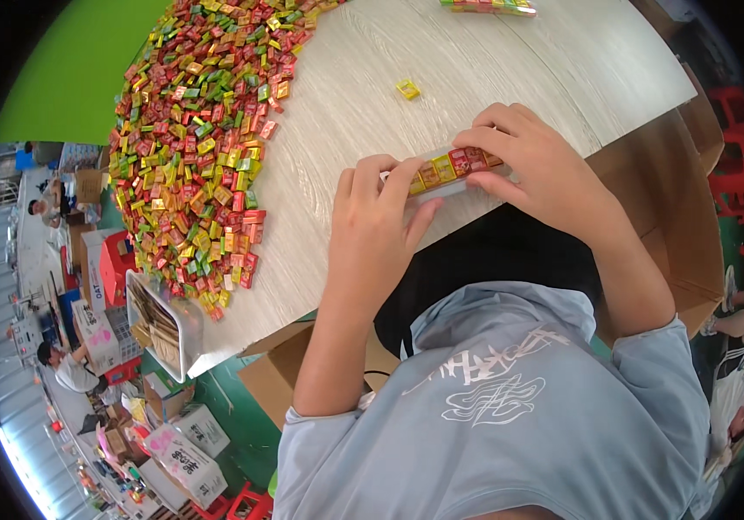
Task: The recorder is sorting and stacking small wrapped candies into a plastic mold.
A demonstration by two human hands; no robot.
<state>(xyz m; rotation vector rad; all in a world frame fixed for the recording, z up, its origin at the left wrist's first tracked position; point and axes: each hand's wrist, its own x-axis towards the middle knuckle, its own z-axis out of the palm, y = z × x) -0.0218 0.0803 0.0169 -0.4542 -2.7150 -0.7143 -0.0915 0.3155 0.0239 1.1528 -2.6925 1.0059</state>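
Between my two hands, close to the table's near edge, is a row of small wrapped candies [448,168], yellow and orange at its left part and red toward the right. A pale strip shows along the row, perhaps a clear wrapper or tray. My left hand [376,208] is closed on the row's left end, fingers over the far side and thumb nearer me. Gripping the right end is my right hand [532,165], its thumb on the near side. Both ends of the row are partly hidden by fingers. A single yellow candy [407,89] lies beyond the row.
A large heap of red, yellow and green candies [198,139] covers the left of the pale table [337,113]. One filled clear pack [489,7] lies at the far edge. A plastic bin [162,334] stands beside the table's left corner. Cardboard boxes [662,221] flank me.
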